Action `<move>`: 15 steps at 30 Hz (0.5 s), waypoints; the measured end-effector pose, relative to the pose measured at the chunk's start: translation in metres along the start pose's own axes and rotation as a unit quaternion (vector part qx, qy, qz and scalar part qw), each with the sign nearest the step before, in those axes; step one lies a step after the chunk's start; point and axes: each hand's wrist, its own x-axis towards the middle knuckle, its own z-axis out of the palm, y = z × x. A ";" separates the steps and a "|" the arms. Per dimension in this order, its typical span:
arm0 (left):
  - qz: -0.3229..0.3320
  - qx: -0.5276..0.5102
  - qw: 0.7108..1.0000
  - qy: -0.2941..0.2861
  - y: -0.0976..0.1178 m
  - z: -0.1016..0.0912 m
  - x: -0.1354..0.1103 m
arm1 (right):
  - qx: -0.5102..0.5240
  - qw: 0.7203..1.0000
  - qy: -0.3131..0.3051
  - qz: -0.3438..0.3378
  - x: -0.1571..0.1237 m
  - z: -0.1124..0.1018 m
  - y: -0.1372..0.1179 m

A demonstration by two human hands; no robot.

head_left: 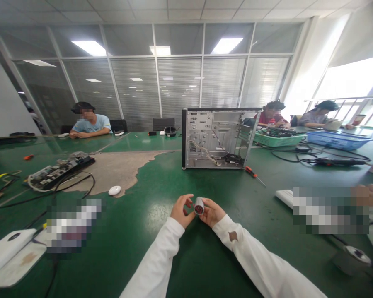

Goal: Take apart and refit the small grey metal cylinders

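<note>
Both my hands are raised together over the green table, in white sleeves. My left hand and my right hand pinch a small silver cylindrical part with a red inside between their fingertips. An open computer case stands upright on the table beyond my hands, with wires showing inside it. A red-handled screwdriver lies by the case's right corner.
A circuit board with black cables lies at left, and a small white round object lies nearer. Green and blue baskets stand at right. Three people sit at the far side. Another person's hand rests at right.
</note>
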 end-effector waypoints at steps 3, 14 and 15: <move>0.029 0.039 0.999 -0.003 0.003 -0.003 0.000 | 0.096 0.991 0.004 0.095 -0.002 0.002 -0.004; 0.199 0.210 0.957 -0.025 0.002 -0.004 -0.004 | 0.114 0.978 -0.036 0.168 -0.011 0.012 -0.011; 0.212 0.215 0.953 -0.030 0.003 -0.003 -0.004 | 0.115 0.980 -0.032 0.160 -0.012 0.013 -0.011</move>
